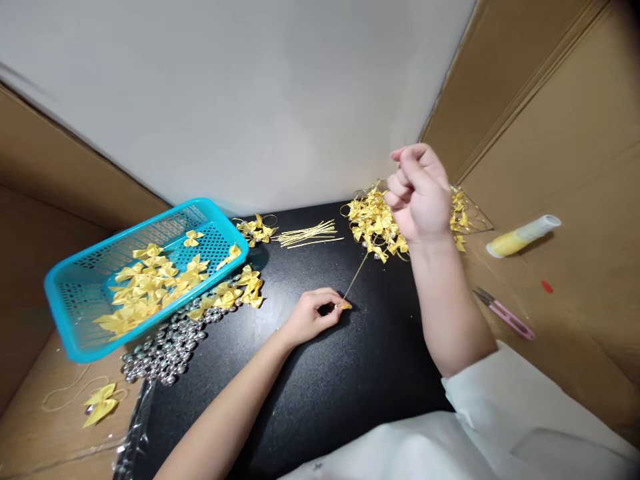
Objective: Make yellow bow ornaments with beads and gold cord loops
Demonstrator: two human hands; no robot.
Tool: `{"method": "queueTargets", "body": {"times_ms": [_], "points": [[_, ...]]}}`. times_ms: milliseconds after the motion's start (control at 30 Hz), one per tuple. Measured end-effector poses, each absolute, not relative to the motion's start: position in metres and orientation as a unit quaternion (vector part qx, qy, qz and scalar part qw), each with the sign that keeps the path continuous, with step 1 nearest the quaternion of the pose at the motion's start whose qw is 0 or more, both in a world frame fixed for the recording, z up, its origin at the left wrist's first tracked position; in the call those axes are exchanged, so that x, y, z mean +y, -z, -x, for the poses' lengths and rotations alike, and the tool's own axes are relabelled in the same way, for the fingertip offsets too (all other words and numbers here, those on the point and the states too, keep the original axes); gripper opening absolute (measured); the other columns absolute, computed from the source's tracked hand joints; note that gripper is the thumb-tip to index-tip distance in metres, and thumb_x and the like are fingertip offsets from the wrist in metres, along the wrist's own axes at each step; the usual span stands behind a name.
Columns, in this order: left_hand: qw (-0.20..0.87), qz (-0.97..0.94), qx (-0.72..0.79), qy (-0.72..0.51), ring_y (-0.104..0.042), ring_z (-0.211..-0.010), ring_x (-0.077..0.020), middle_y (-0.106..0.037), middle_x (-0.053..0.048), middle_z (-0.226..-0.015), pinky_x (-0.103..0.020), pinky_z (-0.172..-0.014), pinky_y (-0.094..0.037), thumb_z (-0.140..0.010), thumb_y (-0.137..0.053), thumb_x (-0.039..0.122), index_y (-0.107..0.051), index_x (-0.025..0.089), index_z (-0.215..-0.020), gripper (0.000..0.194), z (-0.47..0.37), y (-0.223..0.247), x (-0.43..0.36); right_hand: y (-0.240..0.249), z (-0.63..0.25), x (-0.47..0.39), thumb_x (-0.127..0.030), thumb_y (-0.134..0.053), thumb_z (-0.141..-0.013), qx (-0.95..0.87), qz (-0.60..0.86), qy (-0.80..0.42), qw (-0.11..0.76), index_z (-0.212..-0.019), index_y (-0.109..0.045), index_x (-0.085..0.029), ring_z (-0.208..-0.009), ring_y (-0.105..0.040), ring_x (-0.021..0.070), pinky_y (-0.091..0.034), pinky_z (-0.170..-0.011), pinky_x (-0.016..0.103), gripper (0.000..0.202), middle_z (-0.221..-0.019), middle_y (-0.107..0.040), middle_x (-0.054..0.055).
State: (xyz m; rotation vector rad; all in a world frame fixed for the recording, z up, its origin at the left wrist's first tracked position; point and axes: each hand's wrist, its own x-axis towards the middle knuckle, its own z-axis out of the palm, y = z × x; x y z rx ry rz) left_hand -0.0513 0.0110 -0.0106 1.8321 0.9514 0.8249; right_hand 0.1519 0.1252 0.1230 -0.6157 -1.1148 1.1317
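My left hand (316, 315) is low over the black tabletop (370, 373), thumb and fingers pinched on a small yellow ribbon bow (346, 306), which the fingertips mostly cover. From that pinch a thin gold cord (356, 279) runs taut up and to the right, then gets lost against the heaped bows. My right hand (420, 190) is raised high, its fingers curled in a closed pinch in line with the cord; the cord's end inside them is hidden. Behind and below this hand lies a heap of yellow bows with gold loops (373, 217).
A blue basket (63, 320) of yellow bows stands left, with silver beads (163, 353) beside it. Cut gold cords (307, 233) lie at the back. Pink-handled snips (510, 319) and a yellow-white tube (523, 237) are right. One bow with cord (101, 403) lies lower left.
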Motion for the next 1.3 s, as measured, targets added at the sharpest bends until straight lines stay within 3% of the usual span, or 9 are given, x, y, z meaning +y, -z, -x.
{"method": "queueTargets", "body": {"times_ms": [200, 333, 667, 833, 1033, 1300], "points": [[0.490, -0.702, 0.382, -0.347, -0.068, -0.077, -0.0161, -0.069, -0.010, -0.089, -0.025, -0.067, -0.054, -0.087, -0.059, 0.022, -0.071, 0.013, -0.092, 0.016, 0.047, 0.008, 0.008, -0.129, -0.168, 0.129, -0.038, -0.063, -0.087, -0.486, 0.304, -0.465, 0.675, -0.074, -0.050, -0.025, -0.040, -0.019, 0.0073, -0.017, -0.038, 0.020, 0.023, -0.053, -0.020, -0.009], [0.411, -0.751, 0.380, -0.350, -0.064, -0.068, -0.0136, -0.071, -0.008, -0.082, -0.024, -0.064, -0.051, -0.083, -0.062, 0.019, -0.073, 0.014, -0.090, 0.014, 0.047, 0.007, 0.008, -0.131, -0.171, 0.129, -0.039, -0.061, -0.088, -0.491, 0.305, -0.448, 0.682, -0.074, -0.048, -0.026, -0.040, -0.018, 0.0075, -0.013, -0.038, 0.021, 0.023, -0.053, -0.019, -0.008], [0.314, -0.786, 0.396, -0.357, -0.066, -0.073, -0.0137, -0.072, -0.007, -0.082, -0.023, -0.068, -0.052, -0.084, -0.059, 0.016, -0.072, 0.016, -0.091, 0.015, 0.049, 0.011, 0.011, -0.137, -0.170, 0.118, -0.038, -0.064, -0.087, -0.493, 0.268, -0.479, 0.675, -0.077, -0.046, -0.027, -0.042, -0.015, 0.0084, -0.014, -0.039, 0.022, 0.024, -0.053, -0.019, -0.008], [0.271, -0.780, 0.444, -0.348, -0.062, -0.069, -0.0134, -0.069, -0.003, -0.077, -0.025, -0.069, -0.051, -0.084, -0.061, 0.019, -0.068, 0.017, -0.103, 0.021, 0.052, 0.017, 0.010, -0.140, -0.166, 0.115, -0.039, -0.062, -0.088, -0.507, 0.293, -0.487, 0.648, -0.074, -0.045, -0.026, -0.043, -0.014, 0.0088, -0.015, -0.039, 0.022, 0.026, -0.052, -0.018, -0.009], [0.266, -0.760, 0.483, -0.345, -0.061, -0.076, -0.0165, -0.070, -0.003, -0.079, -0.029, -0.072, -0.049, -0.083, -0.063, 0.021, -0.065, 0.020, -0.086, 0.004, 0.054, 0.018, 0.011, -0.145, -0.161, 0.110, -0.039, -0.061, -0.086, -0.536, 0.311, -0.493, 0.611, -0.074, -0.049, -0.024, -0.042, -0.019, 0.0079, -0.019, -0.040, 0.021, 0.022, -0.053, -0.016, -0.009], [0.323, -0.728, 0.496, -0.347, -0.060, -0.077, -0.0179, -0.070, -0.003, -0.079, -0.030, -0.073, -0.047, -0.080, -0.063, 0.020, -0.067, 0.021, -0.079, 0.004, 0.051, 0.014, 0.010, -0.144, -0.154, 0.104, -0.040, -0.066, -0.083, -0.527, 0.293, -0.489, 0.630, -0.076, -0.051, -0.024, -0.043, -0.022, 0.0071, -0.020, -0.041, 0.020, 0.023, -0.054, -0.018, -0.009]]}}
